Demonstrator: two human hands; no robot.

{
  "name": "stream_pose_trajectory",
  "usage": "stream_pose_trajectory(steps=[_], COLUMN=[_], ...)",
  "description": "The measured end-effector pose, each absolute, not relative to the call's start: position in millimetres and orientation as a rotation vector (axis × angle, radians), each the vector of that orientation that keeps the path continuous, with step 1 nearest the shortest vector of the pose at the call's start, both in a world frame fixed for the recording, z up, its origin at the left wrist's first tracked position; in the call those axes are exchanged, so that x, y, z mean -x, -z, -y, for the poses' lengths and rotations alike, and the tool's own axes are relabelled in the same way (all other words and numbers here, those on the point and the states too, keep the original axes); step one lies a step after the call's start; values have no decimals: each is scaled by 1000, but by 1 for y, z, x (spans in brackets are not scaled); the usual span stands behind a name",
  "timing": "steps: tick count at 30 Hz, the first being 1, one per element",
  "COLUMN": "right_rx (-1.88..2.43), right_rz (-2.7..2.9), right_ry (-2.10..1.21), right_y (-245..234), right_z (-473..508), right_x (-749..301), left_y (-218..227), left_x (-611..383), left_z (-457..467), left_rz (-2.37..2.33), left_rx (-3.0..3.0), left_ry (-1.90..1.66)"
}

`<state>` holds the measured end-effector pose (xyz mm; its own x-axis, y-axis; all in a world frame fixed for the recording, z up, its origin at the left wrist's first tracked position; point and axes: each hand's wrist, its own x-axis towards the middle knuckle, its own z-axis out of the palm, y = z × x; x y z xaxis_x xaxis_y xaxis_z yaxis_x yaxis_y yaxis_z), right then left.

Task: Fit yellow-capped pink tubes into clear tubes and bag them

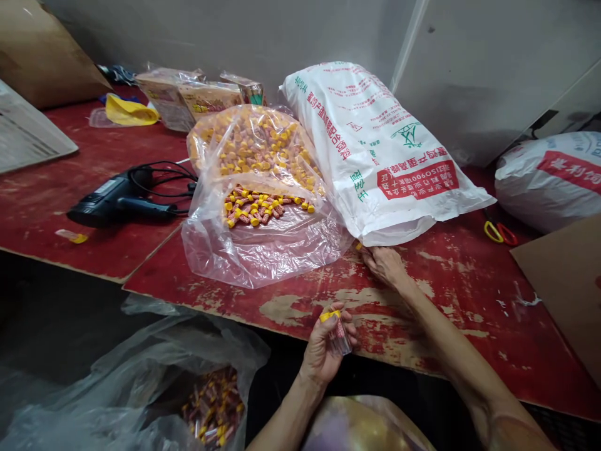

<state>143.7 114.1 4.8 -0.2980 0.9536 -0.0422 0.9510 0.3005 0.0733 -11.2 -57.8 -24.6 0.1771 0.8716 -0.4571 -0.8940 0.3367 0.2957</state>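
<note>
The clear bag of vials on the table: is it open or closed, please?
Open. The clear bag has its mouth spread wide toward the table edge, with yellow-capped vials loose inside.

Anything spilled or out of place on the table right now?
One stray vial lies alone on the red table by the heat gun, apart from the clear bag holding the rest. The table's paint is worn through along its front edge. Nothing else stands out.
</note>
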Motion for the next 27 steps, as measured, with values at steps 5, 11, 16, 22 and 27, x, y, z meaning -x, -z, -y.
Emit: stream_pose_trajectory(steps=[5, 11, 16, 22, 27], right_rx=[-1569, -1525, -1591, -1672, -1417], right_rz=[-2348, -2235, -2228, -2773, -3236], right_ry=[153, 157, 124, 108, -392], right_y=[-31, -31, -28, -9, -6], right_z=[-82, -72, -73, -26, 25], right_x=[-155, -139, -137, -143, -122], left_y=[25, 23, 21, 21, 31], left_x=[11, 9, 8, 9, 13], left_z=[57, 53, 47, 53, 58], left_rz=[-557, -555, -562, -514, -403], left_rx=[44, 98, 119, 134, 220], left_ry=[-1243, -1230, -1216, -1267, -1357])
